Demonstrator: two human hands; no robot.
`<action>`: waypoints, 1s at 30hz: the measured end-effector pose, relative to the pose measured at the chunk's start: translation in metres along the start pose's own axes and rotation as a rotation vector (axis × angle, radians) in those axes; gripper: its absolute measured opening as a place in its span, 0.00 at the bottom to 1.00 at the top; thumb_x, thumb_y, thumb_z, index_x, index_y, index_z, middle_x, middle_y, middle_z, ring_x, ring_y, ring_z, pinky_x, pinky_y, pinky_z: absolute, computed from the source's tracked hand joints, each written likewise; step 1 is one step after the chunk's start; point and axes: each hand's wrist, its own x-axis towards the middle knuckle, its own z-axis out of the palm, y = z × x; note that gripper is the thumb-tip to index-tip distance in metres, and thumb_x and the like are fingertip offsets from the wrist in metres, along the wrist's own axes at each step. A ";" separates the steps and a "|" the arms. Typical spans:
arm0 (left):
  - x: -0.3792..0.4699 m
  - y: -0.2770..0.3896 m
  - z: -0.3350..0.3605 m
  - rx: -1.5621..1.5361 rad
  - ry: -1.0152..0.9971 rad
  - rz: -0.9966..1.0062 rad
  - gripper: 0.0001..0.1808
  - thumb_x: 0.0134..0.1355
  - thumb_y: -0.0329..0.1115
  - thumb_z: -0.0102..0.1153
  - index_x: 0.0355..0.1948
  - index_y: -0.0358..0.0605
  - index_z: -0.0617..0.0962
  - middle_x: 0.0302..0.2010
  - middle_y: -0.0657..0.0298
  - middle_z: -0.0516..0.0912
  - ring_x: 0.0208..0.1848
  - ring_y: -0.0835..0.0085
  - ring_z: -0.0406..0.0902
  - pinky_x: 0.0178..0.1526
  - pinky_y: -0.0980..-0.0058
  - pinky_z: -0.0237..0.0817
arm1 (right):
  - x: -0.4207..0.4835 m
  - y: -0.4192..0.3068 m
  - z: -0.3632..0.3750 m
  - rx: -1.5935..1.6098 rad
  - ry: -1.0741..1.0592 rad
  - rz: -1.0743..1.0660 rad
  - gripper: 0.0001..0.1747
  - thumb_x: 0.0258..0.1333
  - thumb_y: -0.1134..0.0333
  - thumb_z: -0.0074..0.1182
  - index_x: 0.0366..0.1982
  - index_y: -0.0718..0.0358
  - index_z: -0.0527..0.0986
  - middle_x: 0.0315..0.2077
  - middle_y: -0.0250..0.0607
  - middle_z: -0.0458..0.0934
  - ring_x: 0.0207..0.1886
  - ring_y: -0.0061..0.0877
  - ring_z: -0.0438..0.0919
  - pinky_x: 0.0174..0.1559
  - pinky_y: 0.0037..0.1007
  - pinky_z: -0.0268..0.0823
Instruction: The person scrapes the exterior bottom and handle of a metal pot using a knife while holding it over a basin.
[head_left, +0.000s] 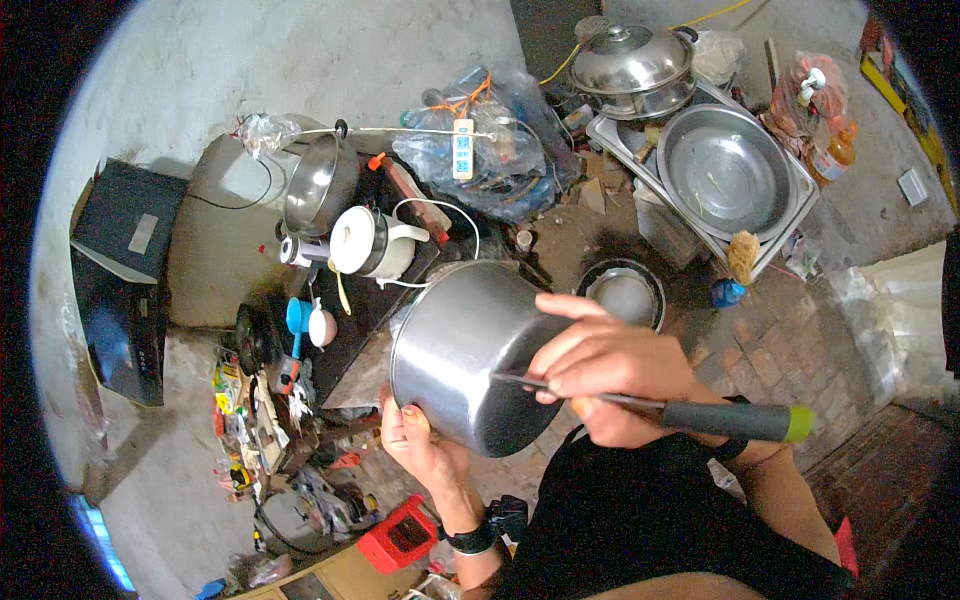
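Observation:
A deep grey metal pot (457, 337), which looks like a rice cooker's inner pot, is tilted on its side in front of me. My left hand (427, 442) grips it at the lower left near its rim, thumb on the outer wall. My right hand (615, 367) holds a slim metal tool with a thick dark grey handle (727, 421) and a lime-green end. The tool's thin tip lies against the pot's outer wall or just above it; contact is hard to tell. My right fingers cover part of the shaft, so its exact kind is unclear.
A white electric kettle (367, 240) and a steel wok (321, 184) stand beyond the pot. To the right, a steel basin (727, 172) sits on a metal sink (806, 196); a lidded steamer (634, 67) is behind. A round bowl (622, 296) holds cloudy liquid. A red plastic container (397, 534) lies below.

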 end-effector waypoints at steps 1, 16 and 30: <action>0.000 0.000 0.004 -0.009 0.028 0.006 0.21 0.58 0.45 0.60 0.38 0.34 0.75 0.33 0.66 0.77 0.35 0.80 0.72 0.40 0.81 0.64 | -0.002 -0.001 0.003 -0.015 0.035 0.012 0.09 0.51 0.77 0.46 0.36 0.62 0.71 0.26 0.40 0.78 0.34 0.35 0.79 0.56 0.58 0.55; -0.010 -0.002 0.009 0.304 -0.114 0.141 0.25 0.61 0.52 0.53 0.32 0.34 0.77 0.28 0.68 0.74 0.30 0.81 0.69 0.35 0.80 0.61 | 0.021 0.004 -0.010 -0.298 -0.057 0.183 0.08 0.42 0.73 0.54 0.30 0.65 0.76 0.22 0.38 0.77 0.27 0.30 0.75 0.46 0.38 0.63; -0.007 0.004 0.012 -0.032 -0.079 -0.291 0.40 0.63 0.67 0.28 0.38 0.37 0.76 0.39 0.59 0.79 0.44 0.69 0.71 0.53 0.70 0.58 | 0.032 0.001 0.015 -0.332 -0.252 0.160 0.07 0.43 0.66 0.55 0.28 0.58 0.74 0.22 0.34 0.76 0.26 0.29 0.75 0.38 0.32 0.61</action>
